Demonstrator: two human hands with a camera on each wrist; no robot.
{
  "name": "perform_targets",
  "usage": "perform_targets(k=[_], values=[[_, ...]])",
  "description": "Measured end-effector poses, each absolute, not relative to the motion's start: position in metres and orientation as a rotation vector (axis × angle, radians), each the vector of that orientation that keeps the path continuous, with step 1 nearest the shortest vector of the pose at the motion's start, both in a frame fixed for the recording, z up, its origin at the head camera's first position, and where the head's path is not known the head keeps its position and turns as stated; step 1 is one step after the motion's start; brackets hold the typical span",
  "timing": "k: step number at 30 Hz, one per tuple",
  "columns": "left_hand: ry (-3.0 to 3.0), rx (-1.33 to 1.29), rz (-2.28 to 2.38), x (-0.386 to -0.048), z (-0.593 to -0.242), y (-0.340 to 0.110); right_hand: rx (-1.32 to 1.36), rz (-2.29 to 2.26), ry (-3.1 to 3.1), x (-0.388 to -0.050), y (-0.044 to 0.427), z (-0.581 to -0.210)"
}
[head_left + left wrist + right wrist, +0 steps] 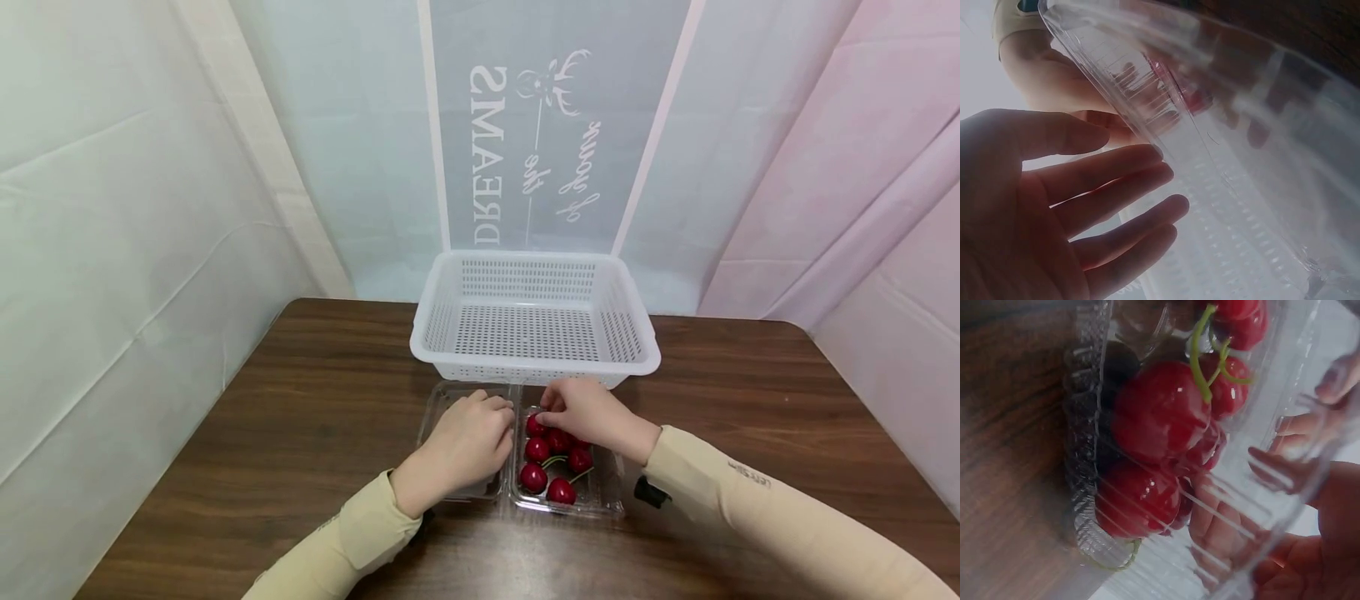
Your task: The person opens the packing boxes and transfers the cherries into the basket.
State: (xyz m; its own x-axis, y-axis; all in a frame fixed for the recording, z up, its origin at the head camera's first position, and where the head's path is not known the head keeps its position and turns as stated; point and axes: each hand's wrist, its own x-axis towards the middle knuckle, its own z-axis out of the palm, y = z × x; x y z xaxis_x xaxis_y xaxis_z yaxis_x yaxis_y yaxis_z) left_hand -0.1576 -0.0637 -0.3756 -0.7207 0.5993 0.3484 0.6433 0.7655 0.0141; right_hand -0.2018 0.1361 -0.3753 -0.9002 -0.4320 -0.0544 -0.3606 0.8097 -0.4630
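A clear plastic clamshell box point(611, 502) lies unfolded on the table, with several red cherries point(561, 491) in its right half. Some cherries point(1161, 412) show green stems in the right wrist view. My right hand point(588, 410) reaches over the far end of that half, thumb against or just above a cherry point(535, 426). In the right wrist view, a gap shows between its thumb and fingers point(1213, 515), partly blurred by the plastic. My left hand point(467, 439) lies over the left half; its fingers point(1116, 206) are loosely extended, holding nothing.
A white perforated plastic basket point(536, 364) stands just behind the box. The brown wooden table point(322, 400) extends to both sides. A pale curtain point(375, 125) with mirrored lettering hangs behind, and white fabric walls point(150, 208) flank the table.
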Motion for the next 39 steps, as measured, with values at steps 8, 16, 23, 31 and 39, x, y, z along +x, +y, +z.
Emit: perform_targets(k=[8, 16, 23, 31, 39], values=[[-2.638, -0.974, -0.163, -0.157, -0.374, -0.066, -0.725, -0.522, 2.906, -0.203, 0.124, -0.377], [-2.661, -0.997, -0.135, -0.156, -0.371, -0.067, -0.785, -0.406, 2.966, -0.202, 0.118, -0.379], [-2.678, -0.997, -0.118, -0.155, -0.372, -0.068, -0.789, -0.354, 2.933, -0.202, 0.117, -0.379], [-2.682, -1.002, -0.116, -0.155, -0.371, -0.068, -0.798, -0.342, 2.907, -0.202, 0.116, -0.380], [-2.685, -1.003, -0.105, -0.155, -0.372, -0.067, -0.771, -0.375, 2.898, -0.201, 0.117, -0.380]])
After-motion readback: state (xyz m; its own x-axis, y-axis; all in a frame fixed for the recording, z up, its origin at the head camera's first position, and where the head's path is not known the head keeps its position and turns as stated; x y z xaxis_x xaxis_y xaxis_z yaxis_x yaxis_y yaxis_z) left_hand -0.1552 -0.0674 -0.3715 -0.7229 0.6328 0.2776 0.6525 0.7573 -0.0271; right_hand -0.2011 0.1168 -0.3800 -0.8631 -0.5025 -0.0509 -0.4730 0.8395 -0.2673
